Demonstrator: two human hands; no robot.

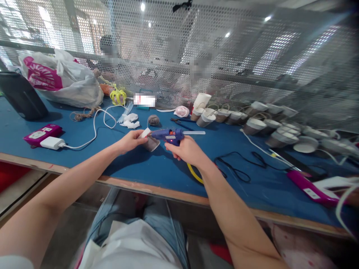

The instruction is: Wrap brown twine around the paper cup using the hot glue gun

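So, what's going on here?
A person's left hand holds what looks like a small grayish cup, tilted, while the right hand grips a blue glue gun aimed at it. A clear glue stick pokes from the gun's back. Similar cups cluster toward the right of the blue table.

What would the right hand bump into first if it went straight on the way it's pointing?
Most likely the small grey cup in the left hand. The right hand holds a blue glue gun aimed that way, its front end close to the cup; whether they touch is hard to tell.
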